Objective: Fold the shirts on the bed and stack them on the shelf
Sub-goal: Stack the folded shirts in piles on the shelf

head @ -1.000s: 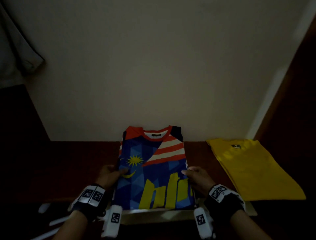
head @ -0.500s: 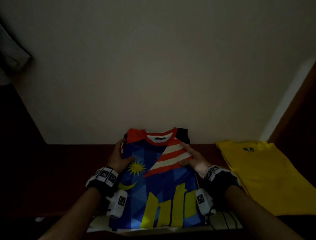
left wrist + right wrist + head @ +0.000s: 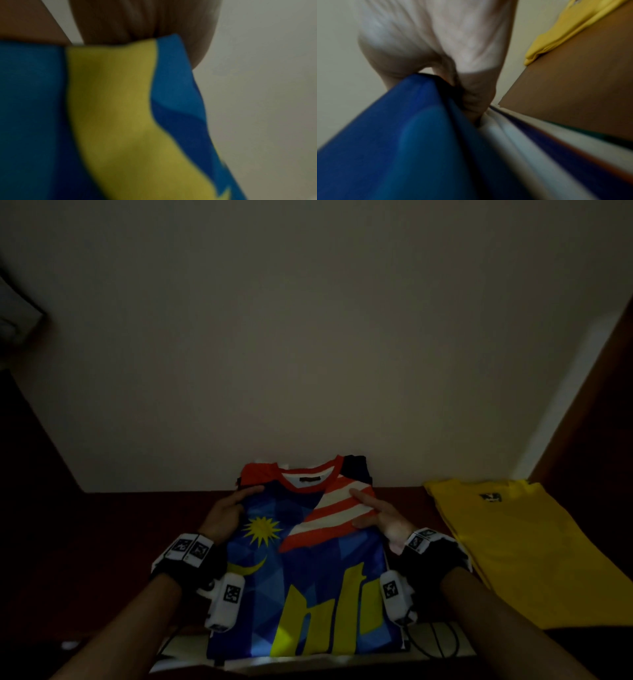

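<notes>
Left hand [image 3: 224, 513] and right hand [image 3: 383, 513] each gripped a side edge of the folded flag jersey [image 3: 301, 570], thumbs on top, over the shelf [image 3: 113, 529] (yellow shirt [image 3: 524, 546] lay alongside). Advised: lower level, square to the wall, release together.

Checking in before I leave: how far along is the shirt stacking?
Done: a yellow shirt lies folded on the shelf. In hand: both hands, left hand and right hand, hold the folded blue shirt on a pile. Left: letting go; the bed isn't visible.
</notes>
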A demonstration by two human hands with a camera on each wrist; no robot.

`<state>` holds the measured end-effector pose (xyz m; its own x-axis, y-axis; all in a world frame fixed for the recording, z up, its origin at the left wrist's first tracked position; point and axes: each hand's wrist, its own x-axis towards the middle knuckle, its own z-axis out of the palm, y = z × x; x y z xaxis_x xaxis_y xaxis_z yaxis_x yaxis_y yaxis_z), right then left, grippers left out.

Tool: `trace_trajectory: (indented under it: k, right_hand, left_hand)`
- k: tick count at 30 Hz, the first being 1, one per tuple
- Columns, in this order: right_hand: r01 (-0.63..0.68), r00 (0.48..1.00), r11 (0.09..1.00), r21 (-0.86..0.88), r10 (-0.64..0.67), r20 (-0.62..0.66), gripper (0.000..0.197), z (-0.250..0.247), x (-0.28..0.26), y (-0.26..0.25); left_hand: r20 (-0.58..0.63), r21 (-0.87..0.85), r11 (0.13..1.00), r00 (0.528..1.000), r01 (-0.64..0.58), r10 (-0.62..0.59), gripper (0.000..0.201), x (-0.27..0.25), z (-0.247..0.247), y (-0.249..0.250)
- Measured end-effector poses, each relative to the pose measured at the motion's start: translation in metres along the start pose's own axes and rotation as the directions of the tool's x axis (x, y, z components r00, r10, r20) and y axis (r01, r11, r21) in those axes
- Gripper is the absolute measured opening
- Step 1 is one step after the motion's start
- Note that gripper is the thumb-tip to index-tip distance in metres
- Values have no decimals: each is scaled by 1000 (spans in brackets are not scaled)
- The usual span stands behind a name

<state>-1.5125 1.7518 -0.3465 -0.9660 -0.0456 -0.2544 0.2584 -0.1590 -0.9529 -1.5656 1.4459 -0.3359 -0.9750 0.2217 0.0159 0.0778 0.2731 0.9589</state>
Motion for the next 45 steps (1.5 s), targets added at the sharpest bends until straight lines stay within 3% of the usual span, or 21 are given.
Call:
trace_trajectory:
  k: [4,7,11,15,20,26,28,29,31,33,35,39,45]
  right_hand:
    - [67,998,998,-7,-67,4,70,-13,-17,-9]
    - [134,991,991,15,-134,13,80,-42,-46,-16]
    - [168,982,986,-17,-169,-83,98,-104,-101,-25]
    - [140,966,980,-139,-166,-197,79,-174,-161,-38]
    - [30,949,959,-283,-116,-293,82,-251,-199,-63]
    - [-121,932,880,-459,-58,-357,72,-326,-173,-123]
    - [-116,909,902,-416,-72,-410,58,-340,-150,-131]
    - [-115,893,914,-388,-76,-444,43,-341,-137,-129]
    - [-204,850,891,-405,-44,-526,35,-346,-111,-110]
    - [-347,825,823,-450,40,-563,45,-350,-92,-84]
    - [-399,806,795,-458,65,-589,50,-356,-78,-65]
    - [-357,800,795,-490,-11,-601,44,-364,-59,-60]
    - [-318,774,764,-562,-133,-619,52,-374,-49,-59]
  left_hand:
    - [-29,-73,997,999,-34,32,49,-9,15,20]
    - [71,-146,986,993,-81,92,57,-19,47,41]
    - [183,-183,972,967,-144,177,66,-32,117,72]
    - [285,-160,975,938,-157,198,73,-39,203,79]
    - [400,-100,969,882,-227,248,85,-33,305,74]
    - [405,-160,964,876,-213,261,87,12,377,91]
    - [343,-137,969,907,-207,242,89,35,393,86]
    - [333,-115,979,922,-170,199,91,44,399,81]
    - [368,-97,991,922,-94,123,85,57,412,67]
    - [412,17,999,911,-41,31,80,66,419,48]
    - [379,66,998,924,15,-39,81,73,420,38]
    - [263,-98,987,960,127,-97,75,91,424,35]
    - [160,-27,997,985,72,-67,76,105,419,36]
